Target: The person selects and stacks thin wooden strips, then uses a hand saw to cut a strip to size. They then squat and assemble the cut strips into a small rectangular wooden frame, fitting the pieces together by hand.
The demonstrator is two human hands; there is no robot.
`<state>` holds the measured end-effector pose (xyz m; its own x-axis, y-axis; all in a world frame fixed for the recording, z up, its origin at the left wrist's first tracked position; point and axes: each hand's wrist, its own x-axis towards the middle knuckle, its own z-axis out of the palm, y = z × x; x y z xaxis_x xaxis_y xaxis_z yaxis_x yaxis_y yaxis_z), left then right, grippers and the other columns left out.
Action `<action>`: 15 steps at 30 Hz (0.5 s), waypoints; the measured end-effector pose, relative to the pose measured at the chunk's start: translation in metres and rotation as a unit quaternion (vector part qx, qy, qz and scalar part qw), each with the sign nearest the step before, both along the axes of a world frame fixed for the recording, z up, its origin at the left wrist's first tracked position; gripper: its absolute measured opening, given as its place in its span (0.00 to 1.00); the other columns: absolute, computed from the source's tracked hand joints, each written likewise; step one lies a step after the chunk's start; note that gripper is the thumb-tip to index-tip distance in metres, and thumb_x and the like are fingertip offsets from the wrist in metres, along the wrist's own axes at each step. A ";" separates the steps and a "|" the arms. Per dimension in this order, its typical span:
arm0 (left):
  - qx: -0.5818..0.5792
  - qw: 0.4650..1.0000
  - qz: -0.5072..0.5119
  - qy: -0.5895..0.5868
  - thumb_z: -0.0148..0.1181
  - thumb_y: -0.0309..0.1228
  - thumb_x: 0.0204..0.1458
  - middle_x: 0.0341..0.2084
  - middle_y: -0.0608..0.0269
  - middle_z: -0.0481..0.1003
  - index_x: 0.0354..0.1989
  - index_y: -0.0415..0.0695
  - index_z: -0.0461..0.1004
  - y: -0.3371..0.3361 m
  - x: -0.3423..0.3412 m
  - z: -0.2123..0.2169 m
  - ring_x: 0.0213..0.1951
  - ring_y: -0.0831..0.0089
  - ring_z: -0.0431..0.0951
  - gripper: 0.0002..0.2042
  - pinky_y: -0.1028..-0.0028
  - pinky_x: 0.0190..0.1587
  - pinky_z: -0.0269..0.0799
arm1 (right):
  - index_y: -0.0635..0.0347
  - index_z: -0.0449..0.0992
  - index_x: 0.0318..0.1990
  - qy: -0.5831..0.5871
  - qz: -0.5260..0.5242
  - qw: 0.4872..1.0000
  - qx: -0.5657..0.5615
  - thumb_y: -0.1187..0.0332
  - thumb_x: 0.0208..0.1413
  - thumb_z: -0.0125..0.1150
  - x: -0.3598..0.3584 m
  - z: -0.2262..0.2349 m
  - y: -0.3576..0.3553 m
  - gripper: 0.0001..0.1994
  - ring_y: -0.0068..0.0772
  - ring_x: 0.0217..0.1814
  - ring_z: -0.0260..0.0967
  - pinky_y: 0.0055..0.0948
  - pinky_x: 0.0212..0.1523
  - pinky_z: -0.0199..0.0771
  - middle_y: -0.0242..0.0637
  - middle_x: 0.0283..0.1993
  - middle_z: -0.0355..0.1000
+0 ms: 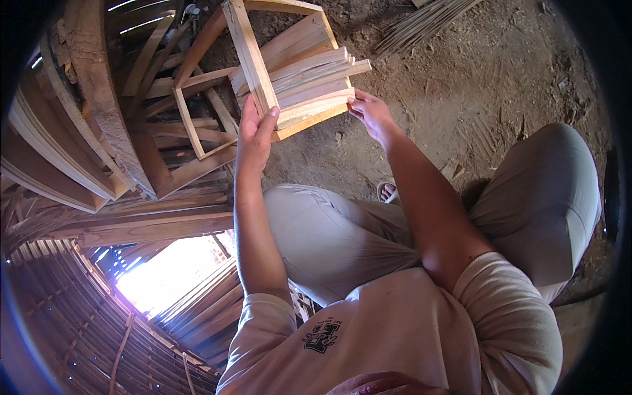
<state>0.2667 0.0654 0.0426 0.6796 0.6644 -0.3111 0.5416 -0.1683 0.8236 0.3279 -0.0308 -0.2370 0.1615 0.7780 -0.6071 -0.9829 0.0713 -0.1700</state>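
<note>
A slatted wooden crate (299, 66) of pale wood is held up in front of me over the dirt floor. My left hand (255, 131) grips its near left corner post, thumb against the lower edge. My right hand (370, 112) holds the near right corner of the bottom slat with its fingertips. Several thin slats lie stacked inside the frame, their ends sticking out to the right.
A pile of wooden frames and planks (164, 125) stands on the left. Stacked slats (204, 303) lie lower left beside a bright opening. A bundle of thin sticks (428, 23) lies at the top on the dirt floor (474, 85). My knees and sandalled foot (387, 191) are below.
</note>
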 end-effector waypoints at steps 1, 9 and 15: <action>0.008 1.000 0.002 -0.001 0.53 0.27 0.66 0.63 0.52 0.68 0.70 0.33 0.56 0.000 0.000 -0.001 0.64 0.70 0.67 0.26 0.71 0.67 0.58 | 0.68 0.74 0.62 -0.001 -0.005 1.000 -0.003 0.76 0.64 0.59 0.000 0.002 0.000 0.19 0.30 0.53 0.76 0.29 0.61 0.74 0.41 0.56 0.77; 0.024 1.000 0.010 0.012 0.52 0.27 0.66 0.63 0.52 0.68 0.70 0.33 0.56 0.000 -0.001 -0.001 0.64 0.70 0.67 0.26 0.71 0.67 0.58 | 0.67 0.68 0.67 -0.009 0.022 1.000 0.002 0.74 0.66 0.57 0.003 0.004 -0.001 0.22 0.29 0.55 0.73 0.28 0.62 0.74 0.40 0.57 0.75; 0.012 1.000 0.010 0.016 0.53 0.27 0.66 0.63 0.52 0.68 0.70 0.33 0.56 0.001 -0.001 -0.001 0.64 0.70 0.67 0.26 0.72 0.67 0.58 | 0.68 0.70 0.65 -0.007 0.017 1.000 0.002 0.75 0.66 0.58 0.001 -0.002 0.001 0.21 0.30 0.54 0.74 0.29 0.62 0.75 0.41 0.57 0.75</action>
